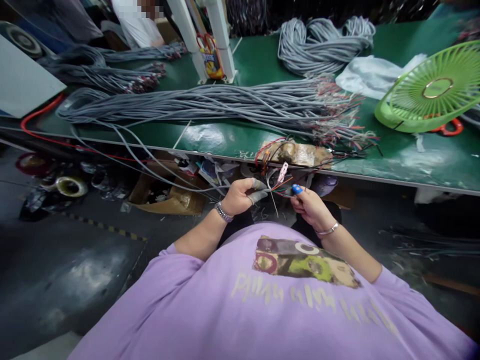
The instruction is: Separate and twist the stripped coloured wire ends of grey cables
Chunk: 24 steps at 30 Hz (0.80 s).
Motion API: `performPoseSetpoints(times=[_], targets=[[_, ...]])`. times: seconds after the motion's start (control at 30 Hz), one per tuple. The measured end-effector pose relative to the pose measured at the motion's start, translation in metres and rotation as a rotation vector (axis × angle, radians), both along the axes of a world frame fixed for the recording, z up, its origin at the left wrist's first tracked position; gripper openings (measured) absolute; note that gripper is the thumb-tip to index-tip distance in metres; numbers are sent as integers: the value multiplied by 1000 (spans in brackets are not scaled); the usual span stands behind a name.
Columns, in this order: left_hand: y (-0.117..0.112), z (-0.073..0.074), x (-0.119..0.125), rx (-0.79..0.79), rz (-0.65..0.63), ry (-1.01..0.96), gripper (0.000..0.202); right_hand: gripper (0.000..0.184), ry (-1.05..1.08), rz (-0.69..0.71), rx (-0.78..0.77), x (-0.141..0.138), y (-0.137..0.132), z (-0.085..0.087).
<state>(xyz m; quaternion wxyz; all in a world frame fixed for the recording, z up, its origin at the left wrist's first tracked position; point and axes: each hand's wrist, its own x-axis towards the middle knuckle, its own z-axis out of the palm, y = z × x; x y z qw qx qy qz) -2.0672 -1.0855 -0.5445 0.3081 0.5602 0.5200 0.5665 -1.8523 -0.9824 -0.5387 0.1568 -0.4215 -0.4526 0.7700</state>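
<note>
Between thumb and fingers, my left hand (243, 194) pinches a grey cable (202, 190) close to its stripped end. Light finger covers sit on its fingertips. Thin coloured wires (281, 186), orange, green and others, fan out from that end toward my right hand (308, 202). The right fingers are closed on the wire ends, with a blue cover on the thumb; exactly which strands they grip is too small to tell. Just beyond both hands, a taped block (294, 152) lies at the bench edge, with a pink tag-like piece (283, 172) hanging in front of it.
A long bundle of grey cables (210, 102) with frayed ends lies across the green bench (204, 137). A coiled cable bundle (322, 42) and a green fan (431, 87) are at the right. Below the bench stands a cardboard box (180, 200). Another person (137, 22) is at the far side.
</note>
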Motion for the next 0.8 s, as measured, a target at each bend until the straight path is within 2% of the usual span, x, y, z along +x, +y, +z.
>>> performPoseSetpoints(times=[0.1, 0.2, 0.33, 0.43, 0.53, 0.6, 0.7, 0.8], targets=[[5, -3, 2, -32, -64, 120, 26, 56, 19, 146, -60, -5, 4, 4], [6, -5, 5, -88, -129, 239, 25, 61, 1, 289, -91, -11, 5, 7], [5, -3, 8, -123, -178, 385, 23, 67, -68, 390, 27, -16, 2, 8], [4, 1, 9, -134, -210, 456, 23, 69, -91, 380, 88, -17, -1, 5], [3, 2, 8, -131, -228, 466, 22, 74, -79, 289, 43, -16, -4, 0], [4, 2, 7, -127, -227, 466, 23, 72, -65, 277, 32, -14, -5, -2], [4, 1, 7, -121, -232, 493, 24, 65, -53, 331, 65, -11, -2, 0], [4, 1, 8, -108, -264, 537, 16, 57, -74, 466, 129, -9, 3, 4]])
